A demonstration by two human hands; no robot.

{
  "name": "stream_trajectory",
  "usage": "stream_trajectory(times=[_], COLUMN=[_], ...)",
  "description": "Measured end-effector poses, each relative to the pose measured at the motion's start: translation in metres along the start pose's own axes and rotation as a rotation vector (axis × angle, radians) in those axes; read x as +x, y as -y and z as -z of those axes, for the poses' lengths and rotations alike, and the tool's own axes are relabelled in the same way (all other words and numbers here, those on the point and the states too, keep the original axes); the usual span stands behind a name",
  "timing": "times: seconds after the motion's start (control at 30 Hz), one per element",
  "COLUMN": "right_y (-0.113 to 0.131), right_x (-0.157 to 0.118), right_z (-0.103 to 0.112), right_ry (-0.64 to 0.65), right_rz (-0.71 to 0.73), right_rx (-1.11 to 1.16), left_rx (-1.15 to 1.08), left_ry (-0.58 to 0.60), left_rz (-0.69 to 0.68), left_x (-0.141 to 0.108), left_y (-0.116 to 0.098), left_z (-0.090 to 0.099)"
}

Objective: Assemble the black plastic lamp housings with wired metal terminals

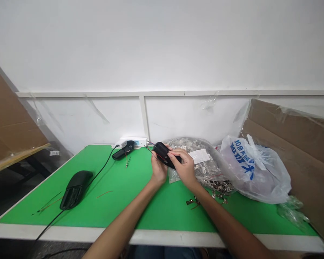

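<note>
Above the middle of the table, my left hand (159,169) is wrapped around a black plastic housing (160,148) with a hollow in its face. Thin red and black wires come out of it. My right hand (184,166) presses its fingertips on the housing's right part, at the red wire; whether they pinch the wire or a small part is too small to tell. Just behind my right hand lies a clear plastic bag (205,168) of small metal pieces. Several loose metal pieces (193,201) lie near my right forearm.
A larger black corded device (76,189) rests at left on the green mat (102,212), near loose wires. Another black shell (123,150) with wires sits by a white power strip (137,141). A tied white bag (256,172) and cardboard (294,154) stand at right.
</note>
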State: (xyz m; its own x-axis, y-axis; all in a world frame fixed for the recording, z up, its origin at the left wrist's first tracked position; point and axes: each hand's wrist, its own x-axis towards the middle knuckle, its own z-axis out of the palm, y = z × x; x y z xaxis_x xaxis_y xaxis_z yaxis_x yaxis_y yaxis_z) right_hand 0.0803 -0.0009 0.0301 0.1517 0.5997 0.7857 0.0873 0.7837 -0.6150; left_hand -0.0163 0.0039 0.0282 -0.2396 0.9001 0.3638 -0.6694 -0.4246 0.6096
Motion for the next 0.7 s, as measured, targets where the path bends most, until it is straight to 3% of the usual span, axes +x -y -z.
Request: stream_trajectory(times=[0.7], right_y=[-0.001], right_x=[-0.0004], right_z=[0.0015], right_ry=[0.057], right_rz=[-0.082], right_rx=[0.023], left_rx=[0.021], left_ry=[-0.061], left_rz=[0.029], left_x=[-0.0007], left_y=[-0.0085], left_z=[-0.0078])
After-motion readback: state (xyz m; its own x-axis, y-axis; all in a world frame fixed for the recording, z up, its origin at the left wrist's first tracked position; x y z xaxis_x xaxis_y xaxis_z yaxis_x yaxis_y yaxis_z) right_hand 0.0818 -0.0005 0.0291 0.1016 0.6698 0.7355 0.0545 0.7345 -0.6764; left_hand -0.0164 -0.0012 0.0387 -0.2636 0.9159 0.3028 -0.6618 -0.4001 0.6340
